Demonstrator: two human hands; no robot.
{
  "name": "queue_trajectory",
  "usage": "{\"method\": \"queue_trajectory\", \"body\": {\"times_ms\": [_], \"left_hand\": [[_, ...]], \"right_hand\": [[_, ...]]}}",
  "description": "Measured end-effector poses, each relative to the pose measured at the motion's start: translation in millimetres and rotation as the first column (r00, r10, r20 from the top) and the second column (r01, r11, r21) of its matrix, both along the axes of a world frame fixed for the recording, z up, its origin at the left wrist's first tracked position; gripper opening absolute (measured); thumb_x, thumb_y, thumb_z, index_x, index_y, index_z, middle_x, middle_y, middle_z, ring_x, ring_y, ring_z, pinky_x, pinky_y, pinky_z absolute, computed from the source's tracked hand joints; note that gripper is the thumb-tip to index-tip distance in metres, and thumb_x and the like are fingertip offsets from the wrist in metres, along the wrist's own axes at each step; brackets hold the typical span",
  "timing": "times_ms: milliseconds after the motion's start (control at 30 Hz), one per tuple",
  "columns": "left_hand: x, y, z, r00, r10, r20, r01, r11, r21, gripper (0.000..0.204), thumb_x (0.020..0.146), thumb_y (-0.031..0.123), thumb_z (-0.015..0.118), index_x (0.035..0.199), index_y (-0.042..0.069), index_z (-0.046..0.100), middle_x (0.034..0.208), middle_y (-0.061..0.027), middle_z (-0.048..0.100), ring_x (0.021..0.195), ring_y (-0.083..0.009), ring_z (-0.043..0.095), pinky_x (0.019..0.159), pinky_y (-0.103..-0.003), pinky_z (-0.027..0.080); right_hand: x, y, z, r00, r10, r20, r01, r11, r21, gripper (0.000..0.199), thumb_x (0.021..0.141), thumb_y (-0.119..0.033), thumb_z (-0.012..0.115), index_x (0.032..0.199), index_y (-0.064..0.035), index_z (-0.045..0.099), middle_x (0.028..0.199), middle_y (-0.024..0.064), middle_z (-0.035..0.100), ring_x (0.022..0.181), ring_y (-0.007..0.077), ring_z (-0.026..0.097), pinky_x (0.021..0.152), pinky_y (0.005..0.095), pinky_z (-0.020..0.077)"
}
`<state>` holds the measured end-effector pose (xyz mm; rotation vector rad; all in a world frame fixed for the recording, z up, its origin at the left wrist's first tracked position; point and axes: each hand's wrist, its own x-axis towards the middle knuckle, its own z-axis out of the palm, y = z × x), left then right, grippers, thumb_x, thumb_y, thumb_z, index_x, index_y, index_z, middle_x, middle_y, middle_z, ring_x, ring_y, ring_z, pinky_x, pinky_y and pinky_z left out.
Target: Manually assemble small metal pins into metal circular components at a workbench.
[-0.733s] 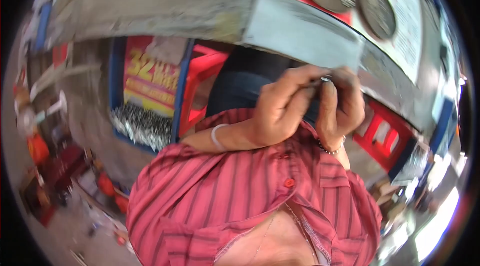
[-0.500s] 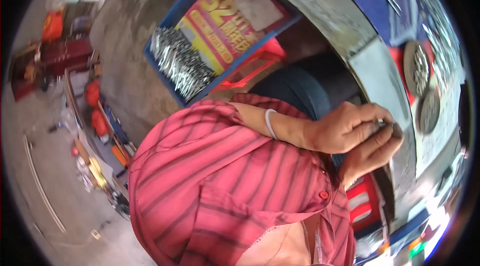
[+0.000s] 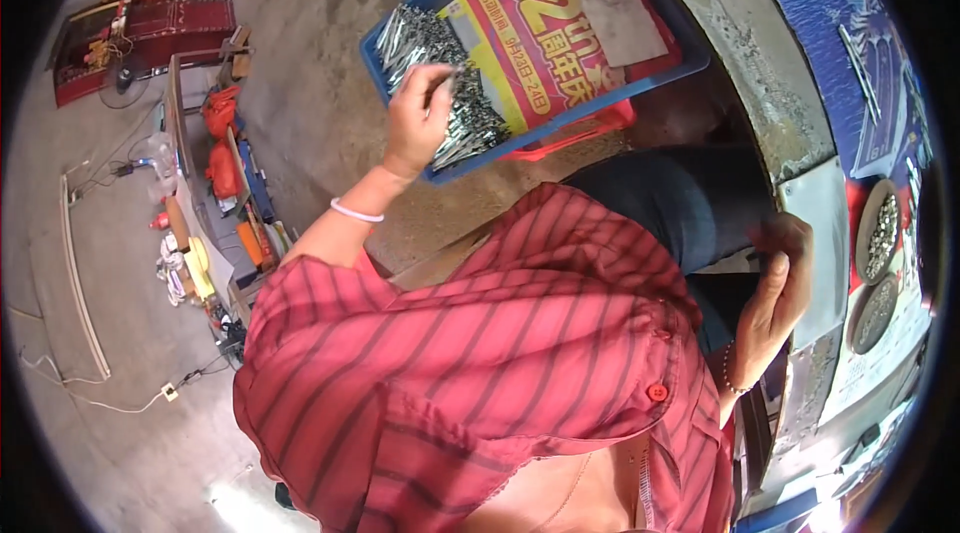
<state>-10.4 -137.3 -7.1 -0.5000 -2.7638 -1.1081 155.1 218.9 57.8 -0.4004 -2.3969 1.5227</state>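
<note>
My left hand (image 3: 415, 125), with a white band at the wrist, is over the near left end of a blue plastic bin (image 3: 590, 98). Its thumb and forefinger are slightly apart above a heap of thin silvery metal rods (image 3: 470, 128); I make out nothing between them. At the edge of the worktable (image 3: 815, 233), my right hand (image 3: 775, 283) is closed, fingers curled and in shadow; whatever they hold is hidden. A red and yellow printed sheet (image 3: 545, 28) covers the rest of the bin's inside.
A red plastic stool (image 3: 585, 131) shows under the bin. Two round dishes of small metal parts, one farther (image 3: 890, 195) and one nearer (image 3: 875, 313), stand on the worktable at right. On the left are a cluttered low bench (image 3: 190, 203), red bags (image 3: 222, 168) and a floor cable (image 3: 120, 408).
My hands were together at the table edge around a small dark thing. The left has moved away to the left, over the rods, and its fingers have parted; the right stays near the table edge.
</note>
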Motion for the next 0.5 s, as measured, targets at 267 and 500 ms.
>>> {"method": "queue_trajectory", "body": {"times_ms": [267, 500], "left_hand": [[9.4, -46.6, -22.8, 1.000, 0.011, -0.008, -0.012, 0.984, -0.178, 0.014, 0.080, 0.000, 0.060, 0.094, 0.002, 0.063, 0.086, -0.0094, 0.061, 0.074, -0.0202, 0.063, 0.066, -0.029, 0.050], [-33.6, -2.3, 16.5, 0.986, -0.025, -0.165, 0.002, 0.991, -0.136, 0.017, 0.084, 0.002, 0.055, 0.099, 0.002, 0.062, 0.087, -0.0096, 0.060, 0.077, -0.0201, 0.059, 0.069, -0.028, 0.047]], "right_hand": [[-1.6, 1.0, 0.2, 0.979, 0.123, 0.164, -0.158, 0.964, 0.216, 0.017, 0.091, -0.010, 0.051, 0.096, 0.0063, 0.052, 0.097, 0.0178, 0.053, 0.085, 0.0311, 0.055, 0.078, 0.0315, 0.0432], [30.1, 24.6, 6.3, 0.994, -0.040, 0.098, 0.025, 0.988, 0.151, 0.009, 0.088, -0.004, 0.052, 0.088, 0.0054, 0.054, 0.087, 0.0144, 0.054, 0.079, 0.0249, 0.054, 0.074, 0.0306, 0.0436]]}}
